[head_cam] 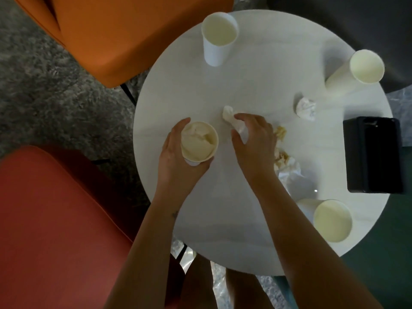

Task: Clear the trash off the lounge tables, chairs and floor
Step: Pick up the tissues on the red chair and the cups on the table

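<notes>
My left hand (176,159) grips a white paper cup (199,141) with crumpled tissue inside, at the left side of the round white table (234,85). My right hand (254,141) pinches a twisted white tissue (230,115) lying on the table's middle. Another crumpled tissue (305,107) lies further right. Crumpled wrappers and yellowish scraps (284,157) sit just right of my right hand. Three more paper cups stand on the table: one at the far side (217,39), one at the right rim (361,68), one at the near right (330,219).
A black box (374,155) sits at the table's right edge. An orange chair (116,36) stands beyond the table to the left, a red chair (55,230) near left. Grey speckled floor (33,85) lies between them.
</notes>
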A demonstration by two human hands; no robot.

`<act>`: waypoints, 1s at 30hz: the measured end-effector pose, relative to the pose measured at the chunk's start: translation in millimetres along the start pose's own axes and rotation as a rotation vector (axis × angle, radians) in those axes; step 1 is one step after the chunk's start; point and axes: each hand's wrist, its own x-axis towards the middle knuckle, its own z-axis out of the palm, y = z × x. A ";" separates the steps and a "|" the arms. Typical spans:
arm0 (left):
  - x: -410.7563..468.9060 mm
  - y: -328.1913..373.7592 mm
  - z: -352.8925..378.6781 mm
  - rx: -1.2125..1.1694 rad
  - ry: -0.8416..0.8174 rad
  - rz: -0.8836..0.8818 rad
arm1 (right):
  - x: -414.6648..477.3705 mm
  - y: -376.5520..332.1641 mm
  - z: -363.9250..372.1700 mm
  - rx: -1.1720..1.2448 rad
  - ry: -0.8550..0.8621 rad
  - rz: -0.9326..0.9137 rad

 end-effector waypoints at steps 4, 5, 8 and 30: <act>17.0 6.3 8.1 0.027 -0.003 0.050 | 25.7 6.8 18.7 -0.019 -0.033 -0.021; 19.6 8.4 9.8 0.031 -0.005 0.056 | 28.4 7.5 21.5 -0.014 -0.024 -0.018; 24.3 16.2 15.2 0.028 -0.026 0.059 | 33.1 11.8 19.9 0.041 -0.030 -0.007; 30.0 94.7 86.3 0.083 -0.045 0.064 | 35.7 72.3 -103.2 0.153 0.061 -0.189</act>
